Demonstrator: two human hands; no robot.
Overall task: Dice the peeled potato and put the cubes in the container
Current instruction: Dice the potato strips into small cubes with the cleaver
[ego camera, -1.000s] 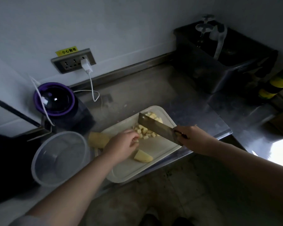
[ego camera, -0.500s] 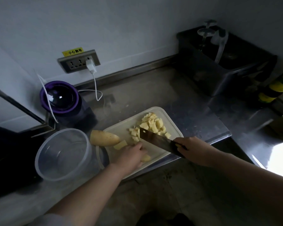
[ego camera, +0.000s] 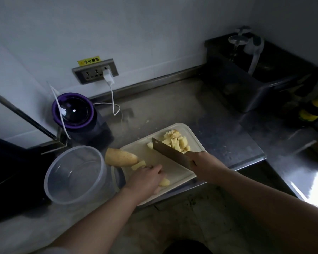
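A white cutting board (ego camera: 174, 173) lies at the counter's front edge. A heap of potato cubes (ego camera: 175, 140) sits at its far end. My right hand (ego camera: 203, 165) grips a cleaver (ego camera: 170, 152), its blade raised over the board just in front of the cubes. My left hand (ego camera: 147, 177) rests on a potato chunk (ego camera: 164, 182) at the board's near side, covering most of it. A small piece (ego camera: 138, 165) lies by my fingers. A larger peeled potato piece (ego camera: 120, 158) lies at the board's left edge. The clear round container (ego camera: 75, 174) stands left of the board, with nothing visible in it.
A purple-rimmed appliance (ego camera: 73, 111) stands behind the container, with a white cable running to a wall socket (ego camera: 95, 71). A dark metal tub (ego camera: 261, 76) sits at the back right. A yellow and black bottle (ego camera: 314, 109) is at the far right.
My left hand left the cubes and came back to the near potato chunk. The cleaver pushed the cubes into a heap at the board's far end and lifted slightly.
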